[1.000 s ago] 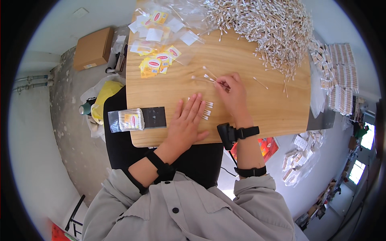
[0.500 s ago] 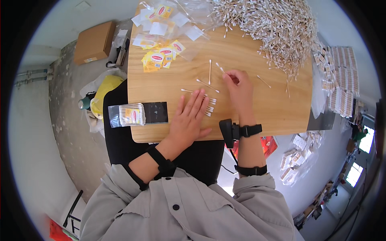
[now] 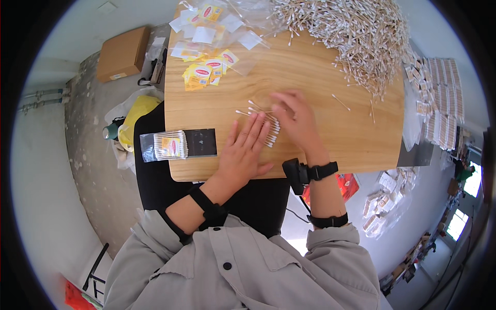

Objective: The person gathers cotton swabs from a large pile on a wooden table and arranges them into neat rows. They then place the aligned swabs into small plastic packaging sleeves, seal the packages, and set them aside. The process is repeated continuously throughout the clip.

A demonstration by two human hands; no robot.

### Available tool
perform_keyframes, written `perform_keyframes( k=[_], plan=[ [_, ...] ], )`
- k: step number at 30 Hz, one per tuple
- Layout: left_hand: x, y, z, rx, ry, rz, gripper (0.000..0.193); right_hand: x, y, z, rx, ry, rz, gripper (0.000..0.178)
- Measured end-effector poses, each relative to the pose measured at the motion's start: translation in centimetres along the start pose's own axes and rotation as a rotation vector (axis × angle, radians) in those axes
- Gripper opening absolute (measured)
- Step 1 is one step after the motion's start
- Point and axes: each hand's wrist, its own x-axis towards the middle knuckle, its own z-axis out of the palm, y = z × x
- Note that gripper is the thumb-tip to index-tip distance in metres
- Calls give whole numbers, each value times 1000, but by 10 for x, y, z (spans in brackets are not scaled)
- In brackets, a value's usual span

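My left hand (image 3: 242, 150) lies flat on the wooden table, fingers stretched over a small row of cotton swabs (image 3: 272, 135). Their white tips stick out past its fingers on the right. Two more swabs poke out at a slant above the fingertips, one tip (image 3: 238, 111) farther left. Just right of the row, my right hand (image 3: 295, 120) hovers close to the swab ends, its thumb and forefinger apart and slightly blurred. Left of my left hand, a packed bundle of swabs (image 3: 170, 145) with a yellow label sits in a clear-and-black pouch (image 3: 201, 143) at the table's edge.
A large heap of loose swabs (image 3: 356, 39) covers the far right. Yellow label cards (image 3: 199, 75) and clear bags (image 3: 243, 23) lie far left. Single swabs (image 3: 341, 102) lie on the right. Packed bundles (image 3: 444, 93) are stacked beyond the right edge; a cardboard box (image 3: 121, 54) stands left.
My right hand has moved left toward my left hand. The loose swabs, including the one it pinched, have shifted in against the row. My left hand stays in place.
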Motion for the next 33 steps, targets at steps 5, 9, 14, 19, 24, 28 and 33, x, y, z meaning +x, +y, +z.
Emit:
perform_keyframes(
  k=[5, 9, 14, 19, 24, 28, 33],
  plan=[
    [15, 0, -26, -82, -5, -98, 125, -27, 3, 4, 376, 391, 253, 21],
    [33, -24, -26, -65, -13, -19, 132, -34, -6, 14, -10, 339, 50, 20],
    [35, -38, -32, -66, -27, 10, 135, -27, 1, 7, -91, 144, 35, 14],
    [31, -44, -31, 8, -6, -106, 137, -24, 1, -7, 33, 176, 194, 10],
    [28, -34, -19, 14, -13, -79, 140, -22, -10, 12, -26, 240, 336, 9],
    [26, -26, -15, -96, 34, -26, 143, -27, -5, 20, -62, 273, 70, 13],
    [28, -20, -12, -281, 127, -40, 142, -47, -6, 32, 530, 564, 281, 35]
  ],
)
